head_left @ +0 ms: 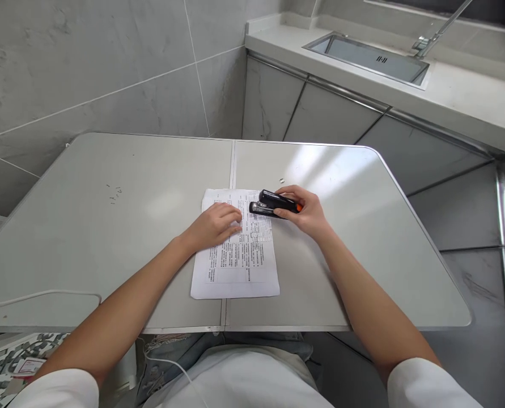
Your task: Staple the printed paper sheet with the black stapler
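Observation:
Printed sheets of paper point(235, 286) lie on the pale folding table, across its middle seam. My left hand point(219, 225) rests on the paper with its fingers lying across the print. In my right hand point(305, 211) is a black stapler point(273, 200) with an orange part near its rear. The stapler's jaw is apart and points left over the right edge of the paper. Many staples point(261, 229) show in the paper just below the stapler's nose. Whether the stapler touches the paper I cannot tell.
Loose staples point(114, 194) are scattered on the table's point(162, 170) left part. A small metal bit point(281, 181) lies beyond the stapler. At the left front runs a white cable point(43, 293). A counter with a sink point(366, 59) stands at the back right, beside a tiled wall point(107, 62).

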Demonstrator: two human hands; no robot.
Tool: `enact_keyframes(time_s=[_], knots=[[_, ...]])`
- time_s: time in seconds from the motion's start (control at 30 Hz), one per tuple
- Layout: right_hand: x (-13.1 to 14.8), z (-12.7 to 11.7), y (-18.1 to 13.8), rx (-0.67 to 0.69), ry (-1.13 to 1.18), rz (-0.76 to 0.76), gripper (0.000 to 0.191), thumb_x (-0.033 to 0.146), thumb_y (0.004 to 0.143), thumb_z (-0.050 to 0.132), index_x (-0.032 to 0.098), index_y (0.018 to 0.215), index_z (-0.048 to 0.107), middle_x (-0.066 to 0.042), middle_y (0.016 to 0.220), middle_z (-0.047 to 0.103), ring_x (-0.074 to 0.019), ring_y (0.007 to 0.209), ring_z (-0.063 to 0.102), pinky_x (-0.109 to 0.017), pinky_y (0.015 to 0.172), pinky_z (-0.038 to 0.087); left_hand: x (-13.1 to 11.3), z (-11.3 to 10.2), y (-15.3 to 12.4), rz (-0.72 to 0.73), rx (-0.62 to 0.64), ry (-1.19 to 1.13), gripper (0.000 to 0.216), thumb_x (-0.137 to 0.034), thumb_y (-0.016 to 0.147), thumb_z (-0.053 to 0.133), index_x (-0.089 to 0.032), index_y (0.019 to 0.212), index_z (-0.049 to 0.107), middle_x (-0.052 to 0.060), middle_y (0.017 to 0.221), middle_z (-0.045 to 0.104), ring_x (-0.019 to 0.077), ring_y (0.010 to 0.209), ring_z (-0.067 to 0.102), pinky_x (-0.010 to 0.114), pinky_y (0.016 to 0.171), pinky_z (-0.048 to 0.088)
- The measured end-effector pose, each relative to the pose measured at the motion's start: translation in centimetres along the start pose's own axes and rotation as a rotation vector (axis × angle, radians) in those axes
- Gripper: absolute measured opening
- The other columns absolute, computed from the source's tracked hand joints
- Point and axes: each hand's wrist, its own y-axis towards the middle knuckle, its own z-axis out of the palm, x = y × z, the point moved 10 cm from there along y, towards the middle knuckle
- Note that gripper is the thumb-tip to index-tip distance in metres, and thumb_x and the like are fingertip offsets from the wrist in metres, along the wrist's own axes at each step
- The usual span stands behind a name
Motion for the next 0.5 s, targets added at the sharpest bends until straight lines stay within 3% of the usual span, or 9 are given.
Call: enact_keyframes(time_s=[0.17,0.33,0.5], knots=[[-0.2,-3.6,-1.2,0.108,-0.189,0.046,0.040,0.044,0.082,0.085,0.024,0.116,0.075,-0.006,0.104,0.078,-0.0260,0.094,0.072,-0.037,0.081,0.055,-3.3,3.7,0.1,0.114,0.240,0.004,0.040,-0.044,0.101,0.062,-0.022,0.135,0.064,0.016,0.154,0.056,0.0337,0.145,0.049,0.056,0.120,0.038],[-1.3,-5.2,-3.8,0.197,-0.326,0.012,0.031,0.042,0.088,0.080,0.025,0.113,0.077,-0.005,0.101,0.078,-0.0217,0.082,0.069,-0.034,0.074,0.052,-3.1,5.7,-0.3,0.053,0.368,0.023,0.063,-0.055,0.102,0.056,-0.027,0.157,0.046,0.010,0.172,0.031,0.0320,0.161,0.024,0.055,0.132,0.017],[-1.2,-3.5,-5.1,0.372,-0.279,-0.040,0.032,0.038,0.091,0.078,0.026,0.120,0.077,-0.005,0.098,0.076,-0.0177,0.074,0.066,-0.030,0.065,0.049,-2.4,6.0,-0.5,-0.006,0.400,0.053,0.066,-0.057,0.104,0.051,-0.025,0.160,0.041,0.009,0.174,0.026,0.0297,0.163,0.019,0.050,0.133,0.012]])
